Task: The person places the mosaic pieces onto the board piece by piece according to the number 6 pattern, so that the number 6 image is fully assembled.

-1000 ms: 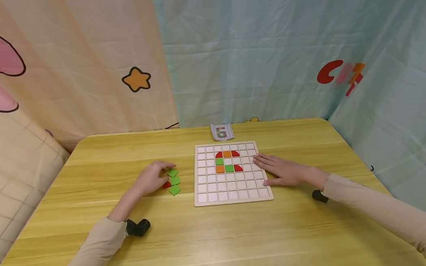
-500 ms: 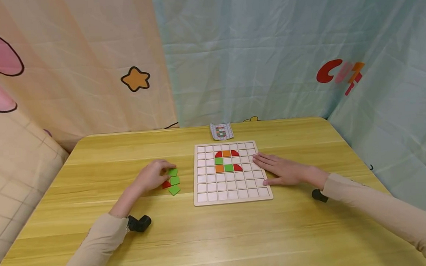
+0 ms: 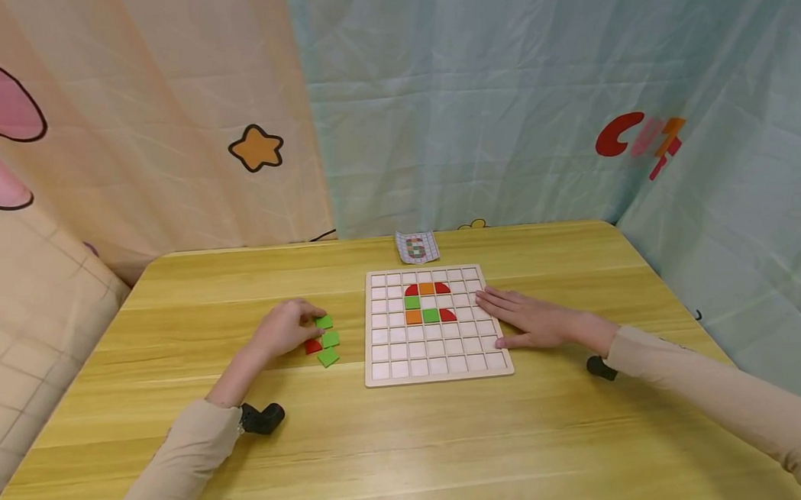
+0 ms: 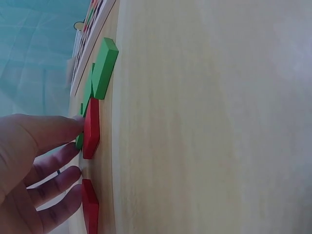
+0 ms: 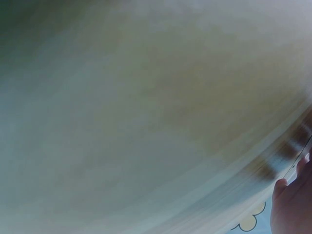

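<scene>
My left hand [image 3: 287, 328] is at a small group of loose tiles left of the board, its thumb and forefinger pinching the farthest green tile [image 3: 324, 322]. Nearer lie a second green tile [image 3: 330, 339], a third green tile [image 3: 327, 357] and a red tile [image 3: 313, 346]. The left wrist view has the thumb beside a red tile [image 4: 91, 129] and another red tile [image 4: 90, 207] below the fingers. My right hand [image 3: 532, 320] rests with straight fingers on the right edge of the wooden grid board [image 3: 437, 368]. Several red, orange and green tiles sit in the board's squares.
Behind the board lies a small paper card [image 3: 417, 247] printed with a coloured figure on a grid. Patterned curtains [image 3: 467, 108] hang behind the wooden table [image 3: 413, 448]. A black wrist device [image 3: 262, 419] sits under the left sleeve.
The farthest green tile has turned a little and shifted slightly away under my left fingers. My right hand has stayed in place on the board.
</scene>
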### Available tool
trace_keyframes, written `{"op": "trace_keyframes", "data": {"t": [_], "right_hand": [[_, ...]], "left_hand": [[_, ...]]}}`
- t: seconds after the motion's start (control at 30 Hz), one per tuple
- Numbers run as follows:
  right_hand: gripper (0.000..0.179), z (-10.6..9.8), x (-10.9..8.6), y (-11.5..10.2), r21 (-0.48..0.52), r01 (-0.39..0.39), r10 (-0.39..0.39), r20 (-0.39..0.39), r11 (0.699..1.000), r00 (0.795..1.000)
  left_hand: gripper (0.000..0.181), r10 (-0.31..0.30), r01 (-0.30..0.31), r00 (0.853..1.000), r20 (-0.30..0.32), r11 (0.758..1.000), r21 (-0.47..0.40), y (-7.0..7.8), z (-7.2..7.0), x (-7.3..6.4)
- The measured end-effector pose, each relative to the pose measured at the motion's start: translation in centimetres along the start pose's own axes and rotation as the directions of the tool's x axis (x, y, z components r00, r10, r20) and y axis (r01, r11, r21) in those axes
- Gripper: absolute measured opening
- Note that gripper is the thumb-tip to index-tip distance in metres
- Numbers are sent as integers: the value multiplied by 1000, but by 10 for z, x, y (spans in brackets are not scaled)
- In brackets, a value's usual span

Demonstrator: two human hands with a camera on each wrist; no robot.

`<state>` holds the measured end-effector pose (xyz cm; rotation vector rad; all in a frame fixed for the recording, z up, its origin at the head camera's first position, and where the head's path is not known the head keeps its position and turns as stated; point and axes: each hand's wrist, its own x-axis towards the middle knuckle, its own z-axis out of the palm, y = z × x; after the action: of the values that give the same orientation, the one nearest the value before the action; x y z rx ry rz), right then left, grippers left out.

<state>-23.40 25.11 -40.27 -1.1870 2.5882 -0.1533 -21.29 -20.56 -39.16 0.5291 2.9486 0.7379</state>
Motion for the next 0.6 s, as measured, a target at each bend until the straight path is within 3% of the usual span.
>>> {"op": "trace_keyframes", "data": {"t": [0.6], "right_hand": [[81,2,0,3,-4,5,-5,-15,1000,1000]], "left_hand": [[27,-2,5,997,-82,999,42,1,4,-1]]}}
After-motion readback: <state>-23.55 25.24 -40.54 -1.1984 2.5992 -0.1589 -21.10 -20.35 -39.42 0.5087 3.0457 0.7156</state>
